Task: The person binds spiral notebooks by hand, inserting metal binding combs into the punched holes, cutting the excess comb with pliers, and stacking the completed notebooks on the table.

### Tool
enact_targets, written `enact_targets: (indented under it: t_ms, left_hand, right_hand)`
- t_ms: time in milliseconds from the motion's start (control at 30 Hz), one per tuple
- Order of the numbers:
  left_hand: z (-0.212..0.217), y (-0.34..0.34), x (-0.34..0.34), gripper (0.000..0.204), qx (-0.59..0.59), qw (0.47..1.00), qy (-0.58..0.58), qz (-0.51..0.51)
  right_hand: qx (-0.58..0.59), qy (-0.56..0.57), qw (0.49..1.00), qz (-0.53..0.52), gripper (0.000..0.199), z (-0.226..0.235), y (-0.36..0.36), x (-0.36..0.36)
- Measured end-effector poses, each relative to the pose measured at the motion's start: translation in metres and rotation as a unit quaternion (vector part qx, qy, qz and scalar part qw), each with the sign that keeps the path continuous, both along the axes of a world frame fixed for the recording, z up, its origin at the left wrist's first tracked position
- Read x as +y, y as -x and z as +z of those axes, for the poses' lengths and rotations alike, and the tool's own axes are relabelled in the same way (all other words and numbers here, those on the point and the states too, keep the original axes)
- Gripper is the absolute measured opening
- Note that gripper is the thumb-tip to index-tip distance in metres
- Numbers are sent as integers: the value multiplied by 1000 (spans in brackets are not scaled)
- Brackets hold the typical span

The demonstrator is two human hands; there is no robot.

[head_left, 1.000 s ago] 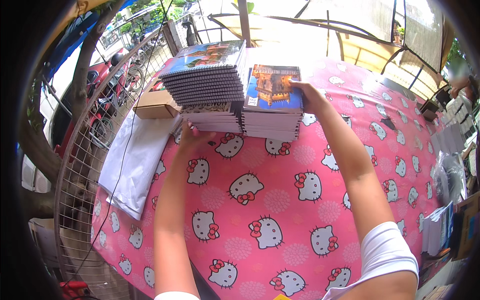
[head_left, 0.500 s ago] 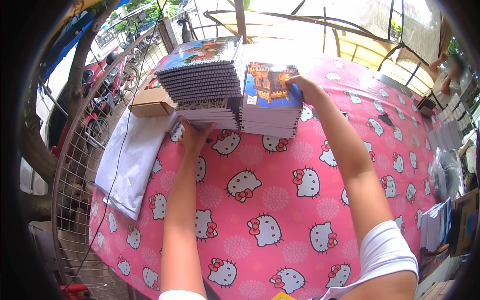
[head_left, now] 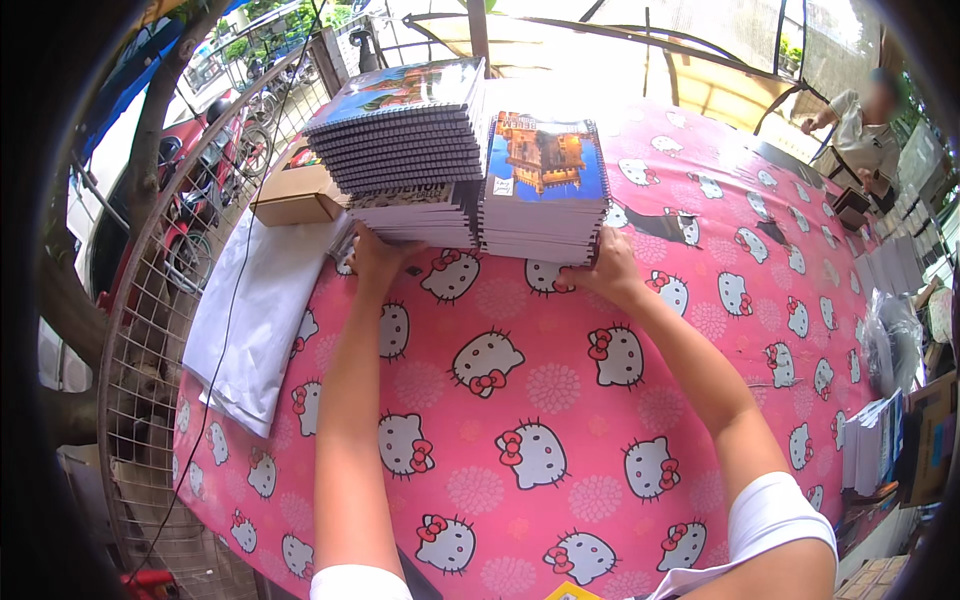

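Two stacks of spiral-bound notebooks stand side by side at the far middle of the table. The left stack [head_left: 395,160] is taller; its upper notebooks sit with their black spirals toward me, above others with a dark printed cover. The right stack [head_left: 535,225] is lower, with a lit building against blue on its top cover. My left hand [head_left: 380,262] grips the bottom near-left corner of the left stack, thumb along the front. My right hand [head_left: 612,268] is curled round the bottom near-right corner of the right stack, thumb in front and fingers along its side.
A pink patterned cloth [head_left: 550,390] covers the table. Beside the left stack are a brown cardboard box [head_left: 297,195] and white sheeting [head_left: 255,320]. A wire fence [head_left: 150,340] runs along the left. More books [head_left: 872,445] and another person [head_left: 865,140] are at the right.
My right hand has come down from the right stack's top cover to its bottom corner. My left hand stays at the left stack's base. The person at the right has lowered an arm.
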State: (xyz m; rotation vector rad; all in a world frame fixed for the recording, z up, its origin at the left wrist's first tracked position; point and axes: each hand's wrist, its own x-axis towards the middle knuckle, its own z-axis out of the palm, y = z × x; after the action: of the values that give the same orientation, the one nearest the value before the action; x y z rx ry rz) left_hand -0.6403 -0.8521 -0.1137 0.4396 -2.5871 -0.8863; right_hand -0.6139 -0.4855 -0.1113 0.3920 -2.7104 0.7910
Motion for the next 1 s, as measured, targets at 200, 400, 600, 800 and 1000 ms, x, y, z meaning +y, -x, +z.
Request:
enact_targets:
  t_ms: [200,400,600,800,1000]
  left_hand:
    - [-15,19,-23,105,77,995,-20,-51]
    - [-20,45,-27,107,64,994,-44,-71]
    - [-10,41,-15,105,49,999,-9,-20]
    - [-9,1,25,98,193,978,-14,-74]
    - [-16,-97,66,83,39,957,213,-192]
  right_hand:
    - [46,75,996,3,71,-11,37,-11]
    - [78,92,993,-16,64,-16,46,-17]
    - [0,103,994,-36,70,-13,54,-22]
    - [73,51,995,-52,80,-22,37,-13]
    - [6,198,980,-9,42,-22,-95,16]
